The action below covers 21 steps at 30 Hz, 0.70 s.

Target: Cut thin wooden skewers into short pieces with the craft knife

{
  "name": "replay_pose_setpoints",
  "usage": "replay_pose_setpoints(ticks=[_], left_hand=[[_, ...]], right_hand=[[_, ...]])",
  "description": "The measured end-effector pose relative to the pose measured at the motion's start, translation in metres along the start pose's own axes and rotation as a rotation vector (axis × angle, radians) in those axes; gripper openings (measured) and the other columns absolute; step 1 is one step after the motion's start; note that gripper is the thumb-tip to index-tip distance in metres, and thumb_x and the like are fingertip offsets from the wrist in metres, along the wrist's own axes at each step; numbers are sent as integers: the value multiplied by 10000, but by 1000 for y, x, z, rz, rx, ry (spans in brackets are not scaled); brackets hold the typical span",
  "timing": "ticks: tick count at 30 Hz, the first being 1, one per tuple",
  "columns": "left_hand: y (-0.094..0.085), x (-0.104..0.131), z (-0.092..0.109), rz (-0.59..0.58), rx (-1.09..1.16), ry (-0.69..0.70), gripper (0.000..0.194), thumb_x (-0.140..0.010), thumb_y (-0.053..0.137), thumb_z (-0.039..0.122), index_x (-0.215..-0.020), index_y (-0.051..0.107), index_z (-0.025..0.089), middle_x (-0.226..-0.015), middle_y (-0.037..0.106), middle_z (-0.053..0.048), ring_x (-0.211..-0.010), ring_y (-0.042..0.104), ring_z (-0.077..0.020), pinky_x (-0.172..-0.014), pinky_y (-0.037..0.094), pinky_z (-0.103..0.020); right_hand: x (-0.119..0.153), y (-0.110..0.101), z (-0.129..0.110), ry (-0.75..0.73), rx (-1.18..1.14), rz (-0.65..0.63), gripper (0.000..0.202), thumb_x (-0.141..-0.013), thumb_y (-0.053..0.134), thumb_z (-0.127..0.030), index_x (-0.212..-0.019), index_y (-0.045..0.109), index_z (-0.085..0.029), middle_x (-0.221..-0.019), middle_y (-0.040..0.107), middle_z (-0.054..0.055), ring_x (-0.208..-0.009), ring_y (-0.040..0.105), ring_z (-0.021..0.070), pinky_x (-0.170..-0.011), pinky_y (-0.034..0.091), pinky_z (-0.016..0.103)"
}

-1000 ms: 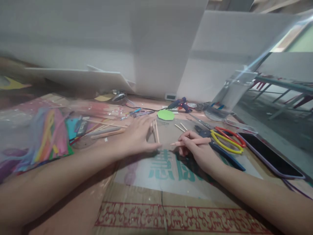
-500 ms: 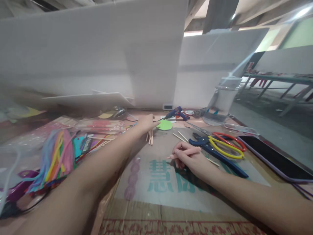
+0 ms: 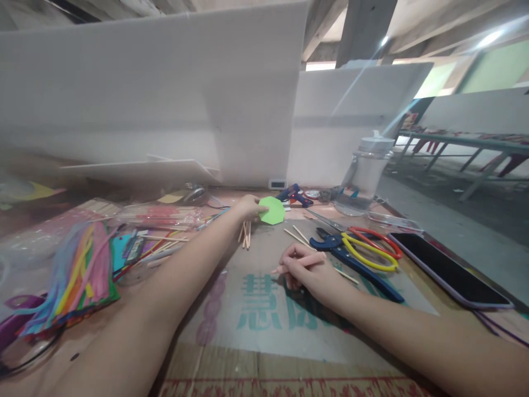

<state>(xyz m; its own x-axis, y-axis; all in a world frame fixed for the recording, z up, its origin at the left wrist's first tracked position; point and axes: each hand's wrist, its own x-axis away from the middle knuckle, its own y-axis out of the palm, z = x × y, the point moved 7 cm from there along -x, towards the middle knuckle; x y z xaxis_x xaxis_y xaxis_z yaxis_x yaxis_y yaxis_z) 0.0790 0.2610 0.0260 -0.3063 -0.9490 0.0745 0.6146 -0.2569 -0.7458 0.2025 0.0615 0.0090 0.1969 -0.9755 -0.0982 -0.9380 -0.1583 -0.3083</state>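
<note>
My left hand (image 3: 249,208) reaches to the far side of the table and pinches the left edge of a green paper octagon (image 3: 271,211), which is tilted up toward me. Just below that hand lie several thin wooden sticks (image 3: 247,236). My right hand (image 3: 305,268) rests over the translucent sheet (image 3: 231,336), its fingers closed around a pale pink pen (image 3: 311,259) with the tip pointing left. Beside it on the right are blue-handled pliers (image 3: 363,267) and scissors (image 3: 370,251) with red and yellow handles. More loose wooden sticks lie near the right fingers.
A dark blue glue gun (image 3: 295,194) sits at the back, left of a clear water bottle (image 3: 363,176). A phone (image 3: 448,267) lies at the right. Colourful pipe cleaners (image 3: 78,270) and bagged sticks (image 3: 161,216) cover the left side. White boards (image 3: 157,99) stand behind.
My left hand has taken hold of the green paper octagon and lifted it off the table, tilting it toward me. My right hand keeps its hold on the pen. The view has shifted slightly.
</note>
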Motion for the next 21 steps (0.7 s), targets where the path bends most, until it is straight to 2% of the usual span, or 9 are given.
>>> replay_pose_setpoints(ticks=[3,6,7,9,12,14,16,18,21], left_hand=[[-15,24,15,-5,106,94,374,-983,649,380,-1287,606,166,-1298,626,-95,-1103,654,-258,-917,583,-457],[-31,59,33,-6,205,208,362,-990,640,379,-1281,603,167,-1274,635,-99,-1077,662,-239,-906,586,-450],[-35,72,39,-7,234,246,332,-994,634,392,-1228,626,157,-1202,662,-87,-1015,676,-218,-870,592,-422],[-42,97,52,-4,291,321,314,-1000,589,421,-989,702,128,-936,703,-48,-825,670,-172,-788,573,-336],[-48,125,68,-30,370,399,189,-913,663,335,-894,717,154,-848,712,-12,-765,654,-140,-734,544,-270],[-49,135,74,-43,418,425,147,-848,703,286,-923,721,161,-892,735,-20,-810,677,-148,-753,545,-269],[-48,137,77,-46,460,438,219,-804,730,277,-990,711,163,-950,751,-38,-867,700,-169,-781,559,-288],[-47,134,76,-35,489,443,294,-777,752,289,-1037,690,166,-979,752,-49,-894,711,-182,-786,572,-302],[-47,128,73,-3,499,449,295,-778,762,349,-989,674,163,-935,737,-45,-832,704,-170,-724,580,-285]], right_hand=[[-1,1,1,-7,-9,-4,240,-947,550,-322,-750,591,-190,-612,641,-3,-507,571,106,-478,388,209],[-2,1,1,-12,-21,-2,242,-945,553,-325,-751,592,-187,-625,647,1,-507,565,102,-481,391,208],[-2,1,1,-13,-25,-4,241,-947,553,-330,-757,591,-187,-622,645,-1,-507,567,102,-484,395,208],[-1,2,0,-13,-29,-10,240,-949,549,-338,-764,584,-190,-594,625,-13,-505,572,106,-489,407,208],[0,1,0,-10,-27,-10,232,-956,540,-343,-784,581,-192,-559,602,-28,-499,577,110,-485,412,206],[0,1,0,-13,-20,-6,227,-954,545,-341,-791,588,-189,-554,601,-28,-499,578,110,-478,403,203],[-1,1,1,-19,-16,-6,222,-944,556,-335,-781,587,-188,-551,604,-26,-495,578,109,-474,399,202],[-2,1,2,-24,-18,-8,213,-935,566,-330,-775,580,-190,-546,604,-26,-487,577,111,-469,397,204],[1,2,1,-43,-27,-2,250,-938,575,-367,-762,589,-190,-561,611,-16,-485,574,113,-463,393,214]])
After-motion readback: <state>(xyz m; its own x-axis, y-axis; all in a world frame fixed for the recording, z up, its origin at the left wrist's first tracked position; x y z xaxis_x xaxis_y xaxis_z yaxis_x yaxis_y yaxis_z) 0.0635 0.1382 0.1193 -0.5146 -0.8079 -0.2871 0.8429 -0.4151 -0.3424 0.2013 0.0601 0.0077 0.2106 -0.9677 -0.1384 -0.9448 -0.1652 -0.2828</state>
